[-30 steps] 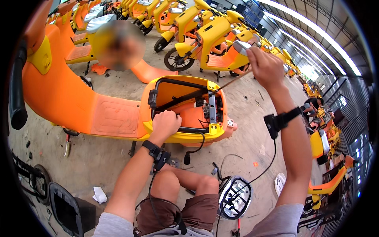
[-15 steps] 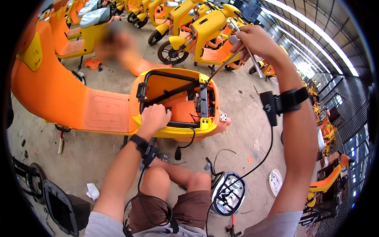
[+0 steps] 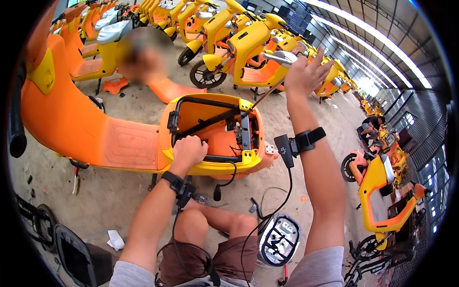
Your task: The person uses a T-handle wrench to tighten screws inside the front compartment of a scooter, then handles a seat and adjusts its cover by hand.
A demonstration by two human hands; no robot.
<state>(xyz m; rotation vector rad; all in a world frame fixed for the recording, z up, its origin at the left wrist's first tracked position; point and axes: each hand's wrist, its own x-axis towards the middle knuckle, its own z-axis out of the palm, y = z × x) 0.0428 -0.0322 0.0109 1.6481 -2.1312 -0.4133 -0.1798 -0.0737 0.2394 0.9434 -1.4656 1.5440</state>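
Observation:
An orange and yellow electric scooter [image 3: 119, 138] stands sideways before me, its body open on top behind the footboard. My left hand [image 3: 190, 152] is closed over the near rim [image 3: 220, 166] of that opening. Up at the right, my right hand [image 3: 306, 71] has its fingers spread, its palm side by the handle of a long T-handle wrench [image 3: 262, 99]. The wrench's shaft slants down to the black frame bar [image 3: 245, 129] at the rear of the opening. My hand partly hides the handle.
A black cable with a plug [image 3: 217, 193] hangs from the scooter's near side. On the floor by my knee lies a silver and black seat-like part [image 3: 278, 241]. Rows of yellow scooters [image 3: 253, 52] stand behind, and a blurred person [image 3: 145, 55] is beyond the scooter.
My right hand has moved left and its fingers have spread from a grip on the wrench. The wrench's handle has turned. My left hand stays on the rim, while the whole view has shifted slightly.

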